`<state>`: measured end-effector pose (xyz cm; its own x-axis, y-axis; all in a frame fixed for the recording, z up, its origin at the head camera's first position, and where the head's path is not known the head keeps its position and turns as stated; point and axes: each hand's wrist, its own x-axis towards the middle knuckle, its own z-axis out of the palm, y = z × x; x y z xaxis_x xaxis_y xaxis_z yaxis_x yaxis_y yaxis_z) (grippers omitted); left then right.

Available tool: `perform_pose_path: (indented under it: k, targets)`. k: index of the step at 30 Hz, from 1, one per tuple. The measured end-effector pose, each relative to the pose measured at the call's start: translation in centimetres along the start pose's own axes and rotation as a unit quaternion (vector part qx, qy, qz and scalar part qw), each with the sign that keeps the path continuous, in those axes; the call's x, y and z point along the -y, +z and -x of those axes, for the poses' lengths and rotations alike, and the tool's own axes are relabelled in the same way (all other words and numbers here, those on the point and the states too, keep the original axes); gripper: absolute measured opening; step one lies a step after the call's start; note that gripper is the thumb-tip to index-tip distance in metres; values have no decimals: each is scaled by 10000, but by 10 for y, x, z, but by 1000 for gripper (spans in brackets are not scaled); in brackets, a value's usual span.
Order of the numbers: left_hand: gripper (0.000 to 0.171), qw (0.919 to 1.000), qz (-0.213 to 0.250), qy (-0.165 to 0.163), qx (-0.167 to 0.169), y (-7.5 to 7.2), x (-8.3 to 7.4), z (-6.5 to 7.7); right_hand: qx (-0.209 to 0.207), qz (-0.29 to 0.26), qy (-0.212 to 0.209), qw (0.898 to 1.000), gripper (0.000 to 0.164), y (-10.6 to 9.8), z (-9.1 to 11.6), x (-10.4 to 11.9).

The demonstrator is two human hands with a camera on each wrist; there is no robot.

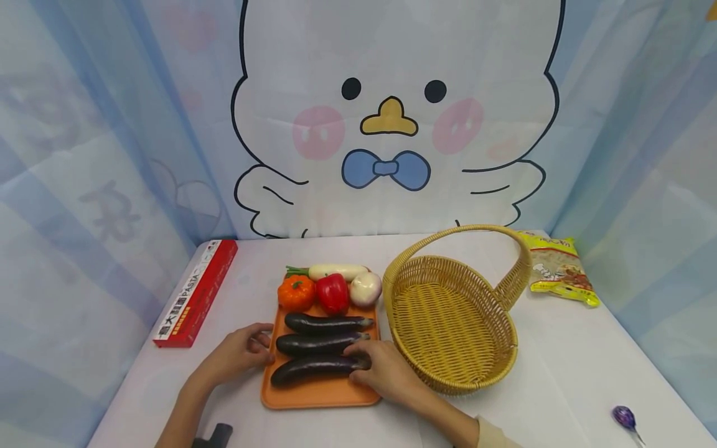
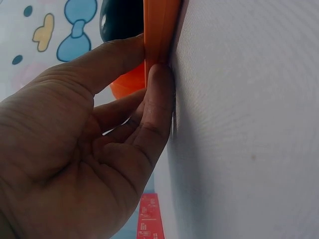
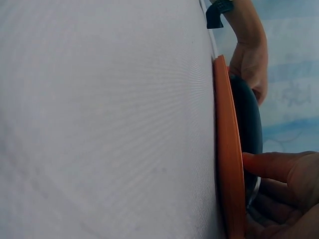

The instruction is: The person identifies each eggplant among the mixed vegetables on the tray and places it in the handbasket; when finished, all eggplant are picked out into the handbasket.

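Note:
Three dark eggplants lie side by side across an orange tray (image 1: 319, 398). My right hand (image 1: 386, 371) has thumb and fingers around the stem end of the nearest eggplant (image 1: 305, 369), which still lies on the tray. In the right wrist view, the thumb (image 3: 274, 165) is against the near side of that eggplant (image 3: 247, 117). At the tray's left edge, my left hand (image 1: 239, 353) pinches the rim, thumb at the top and fingertips low on the side in the left wrist view. Behind are the middle eggplant (image 1: 316, 344) and the far eggplant (image 1: 322, 323).
At the tray's back sit an orange pepper (image 1: 297, 293), a red pepper (image 1: 333, 294), a purple-white round vegetable (image 1: 366, 289) and a white radish (image 1: 336, 272). Right stands a handled wicker basket (image 1: 442, 330). Farther out are a pasta box (image 1: 196, 292), a yellow packet (image 1: 560, 267) and a lollipop (image 1: 624, 417).

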<state>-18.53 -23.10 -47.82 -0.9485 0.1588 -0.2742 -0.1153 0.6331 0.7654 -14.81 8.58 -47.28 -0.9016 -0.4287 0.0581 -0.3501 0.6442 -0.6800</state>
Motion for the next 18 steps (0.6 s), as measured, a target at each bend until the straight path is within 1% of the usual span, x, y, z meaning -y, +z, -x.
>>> perform_pose_path:
  k: [6,13,18]
  targets:
    - [63,10000,-8,-27,0,0,0,0,-50,-66,6,10000,35,0,0,0]
    - [63,10000,17,-72,-18,1,0,-1,-135,-262,-9,9996,33,-1,2,-1]
    - [62,9999,32,-105,-3,0,-1,-1,-117,-348,-6,9993,32,-2,4,0]
